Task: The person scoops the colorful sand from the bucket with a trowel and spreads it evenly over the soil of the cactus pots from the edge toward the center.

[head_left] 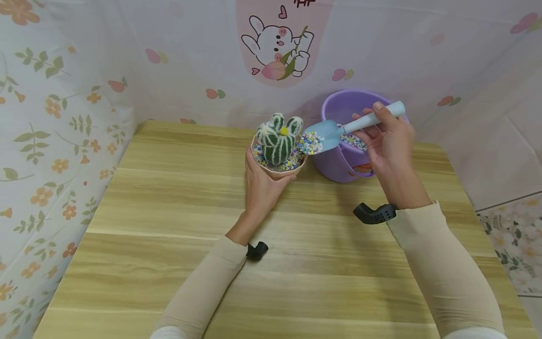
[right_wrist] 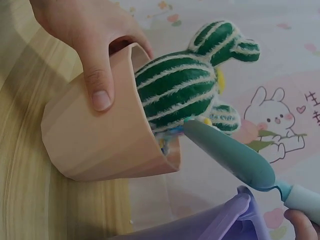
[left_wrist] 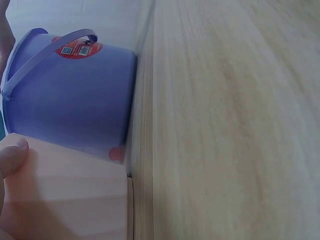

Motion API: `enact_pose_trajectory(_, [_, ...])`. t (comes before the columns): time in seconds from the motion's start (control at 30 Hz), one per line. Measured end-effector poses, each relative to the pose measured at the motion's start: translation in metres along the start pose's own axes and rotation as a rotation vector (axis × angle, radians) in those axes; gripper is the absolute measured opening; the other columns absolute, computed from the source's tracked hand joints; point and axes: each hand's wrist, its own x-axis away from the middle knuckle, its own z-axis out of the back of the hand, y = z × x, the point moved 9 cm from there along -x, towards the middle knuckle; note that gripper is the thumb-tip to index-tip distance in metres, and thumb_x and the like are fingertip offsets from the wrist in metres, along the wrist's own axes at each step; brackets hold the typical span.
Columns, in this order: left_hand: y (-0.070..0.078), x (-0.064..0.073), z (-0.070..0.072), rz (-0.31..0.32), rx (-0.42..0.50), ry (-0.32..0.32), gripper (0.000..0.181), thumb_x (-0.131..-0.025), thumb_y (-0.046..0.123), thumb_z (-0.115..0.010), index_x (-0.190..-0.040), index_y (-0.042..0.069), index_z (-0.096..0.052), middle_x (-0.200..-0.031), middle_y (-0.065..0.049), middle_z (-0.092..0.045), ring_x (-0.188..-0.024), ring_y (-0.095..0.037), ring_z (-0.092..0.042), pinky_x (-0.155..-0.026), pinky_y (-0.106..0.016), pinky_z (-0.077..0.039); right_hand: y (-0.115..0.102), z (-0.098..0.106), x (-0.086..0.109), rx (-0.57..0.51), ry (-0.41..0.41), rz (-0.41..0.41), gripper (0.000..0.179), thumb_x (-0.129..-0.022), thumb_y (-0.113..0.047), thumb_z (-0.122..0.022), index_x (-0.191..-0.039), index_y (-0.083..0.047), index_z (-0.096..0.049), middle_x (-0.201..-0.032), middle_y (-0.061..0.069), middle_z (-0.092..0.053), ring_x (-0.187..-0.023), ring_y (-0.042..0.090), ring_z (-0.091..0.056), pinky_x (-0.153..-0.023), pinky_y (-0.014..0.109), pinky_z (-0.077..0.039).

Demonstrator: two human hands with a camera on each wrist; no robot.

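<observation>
A green cactus (head_left: 277, 147) with white fuzzy stripes and a yellow flower stands in a peach faceted pot (right_wrist: 95, 135). Coloured pebbles (head_left: 292, 162) lie around its base. My left hand (head_left: 263, 188) grips the pot's near side, thumb on the outer wall in the right wrist view. My right hand (head_left: 391, 141) holds a light blue trowel (head_left: 330, 132) by its pale handle. The trowel's blade carries a heap of pebbles (head_left: 312, 142), and its tip is at the pot's right rim, beside the cactus. In the right wrist view, pebbles at the tip look blurred.
A purple bucket (head_left: 332, 167) with a handle stands right of the pot, with more pebbles (head_left: 354, 141) inside. Both stand on a wood-grain table (head_left: 178, 226). Behind it hangs a white cloth (head_left: 186, 56) with a rabbit print; a floral cloth (head_left: 55, 141) hangs at left.
</observation>
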Motion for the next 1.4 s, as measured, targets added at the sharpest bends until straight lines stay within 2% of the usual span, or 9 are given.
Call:
enact_pose_trajectory(0.37, [0.001, 0.002, 0.001, 0.002, 0.007, 0.009, 0.133, -0.06, 0.05, -0.09, -0.156, 0.011, -0.006, -0.157, -0.015, -0.023, -0.14, -0.031, -0.032, -0.11, -0.044, -0.036, -0.003, -0.004, -0.002, 0.026, -0.003, 0.024, 0.02, -0.085, 0.003, -0.071, -0.098, 0.006, -0.057, -0.082, 0.02, -0.067, -0.079, 0.04, -0.071, -0.072, 0.054, -0.053])
enact_pose_trajectory(0.5, [-0.001, -0.001, 0.002, -0.008, 0.02, -0.053, 0.132, -0.062, 0.045, -0.091, -0.156, 0.01, -0.004, -0.158, -0.015, -0.019, -0.142, -0.032, -0.028, -0.111, -0.047, -0.033, -0.004, -0.005, -0.003, 0.023, -0.003, 0.027, 0.019, -0.084, 0.003, -0.071, -0.097, 0.007, -0.057, -0.081, 0.021, -0.067, -0.078, 0.041, -0.071, -0.071, 0.054, -0.054])
enact_pose_trajectory(0.7, [-0.006, -0.014, 0.002, -0.031, 0.093, -0.208, 0.135, -0.064, 0.039, -0.091, -0.156, 0.022, 0.006, -0.161, -0.009, -0.01, -0.145, -0.027, -0.021, -0.113, -0.049, -0.029, -0.005, -0.005, -0.003, 0.023, -0.003, 0.032, 0.021, -0.083, 0.004, -0.072, -0.097, 0.007, -0.057, -0.082, 0.021, -0.066, -0.077, 0.04, -0.071, -0.07, 0.054, -0.054])
enact_pose_trajectory(0.83, [-0.009, -0.017, 0.002, -0.048, 0.1, -0.246, 0.131, -0.064, 0.039, -0.091, -0.156, 0.024, 0.0, -0.16, -0.006, -0.013, -0.144, -0.025, -0.025, -0.112, -0.049, -0.031, -0.006, -0.006, -0.002, 0.032, 0.002, 0.04, 0.021, -0.083, 0.004, -0.072, -0.098, 0.007, -0.057, -0.081, 0.021, -0.066, -0.075, 0.04, -0.071, -0.069, 0.053, -0.055])
enact_pose_trajectory(1.07, [-0.008, -0.014, 0.001, -0.049, 0.054, -0.207, 0.13, -0.063, 0.041, -0.091, -0.156, 0.02, -0.003, -0.157, -0.011, -0.021, -0.139, -0.028, -0.032, -0.109, -0.049, -0.035, -0.007, -0.011, -0.002, 0.062, -0.022, 0.079, 0.023, -0.08, 0.006, -0.075, -0.095, 0.009, -0.057, -0.08, 0.021, -0.067, -0.073, 0.04, -0.07, -0.069, 0.051, -0.057])
enact_pose_trajectory(1.2, [-0.006, -0.011, 0.002, -0.044, 0.04, -0.177, 0.13, -0.063, 0.04, -0.091, -0.157, 0.019, -0.003, -0.157, -0.011, -0.02, -0.139, -0.029, -0.033, -0.109, -0.049, -0.035, -0.006, -0.013, -0.002, 0.077, -0.031, 0.097, 0.023, -0.078, 0.007, -0.076, -0.094, 0.01, -0.059, -0.08, 0.022, -0.067, -0.072, 0.04, -0.07, -0.067, 0.05, -0.057])
enact_pose_trajectory(1.4, [0.0, -0.007, 0.002, -0.069, 0.003, -0.132, 0.13, -0.063, 0.041, -0.091, -0.156, 0.012, -0.004, -0.156, -0.015, -0.022, -0.14, -0.032, -0.032, -0.11, -0.048, -0.034, -0.004, -0.019, 0.0, 0.105, -0.064, 0.116, 0.02, -0.078, 0.009, -0.075, -0.091, 0.009, -0.059, -0.079, 0.021, -0.067, -0.073, 0.039, -0.07, -0.066, 0.049, -0.058])
